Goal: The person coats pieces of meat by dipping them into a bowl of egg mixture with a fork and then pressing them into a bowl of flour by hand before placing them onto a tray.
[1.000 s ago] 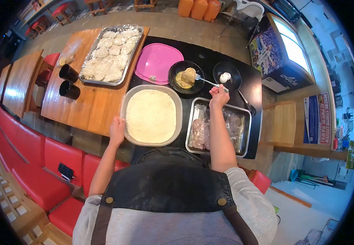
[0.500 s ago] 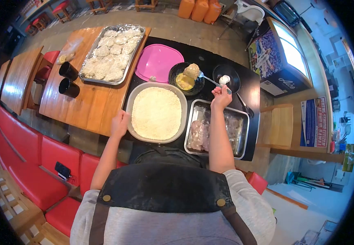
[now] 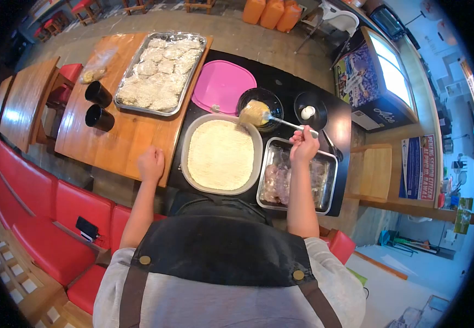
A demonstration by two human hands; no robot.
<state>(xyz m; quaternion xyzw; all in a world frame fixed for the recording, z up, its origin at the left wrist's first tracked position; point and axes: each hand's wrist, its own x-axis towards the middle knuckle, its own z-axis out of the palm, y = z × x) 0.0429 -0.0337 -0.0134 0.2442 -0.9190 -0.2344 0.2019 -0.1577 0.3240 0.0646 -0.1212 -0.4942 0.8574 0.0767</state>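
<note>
Cups (image 3: 98, 105), two and dark, stand at the far left of the wooden table (image 3: 122, 139), beside a foil-lined tray (image 3: 160, 71) of breaded pieces. Left hand (image 3: 150, 164) rests at the table edge, fingers curled shut, holding nothing. Next comes the crumb tub (image 3: 220, 154), with a pink lid (image 3: 221, 86) behind it. Over the tub's far rim hangs the cutlet (image 3: 254, 113), speared on a fork (image 3: 287, 123); it looks soft, wet and slippery, best carried on the tines. Right hand (image 3: 304, 146) grips the fork handle firmly, above the metal pan (image 3: 297, 176) of raw meat. Red benches line the room.
</note>
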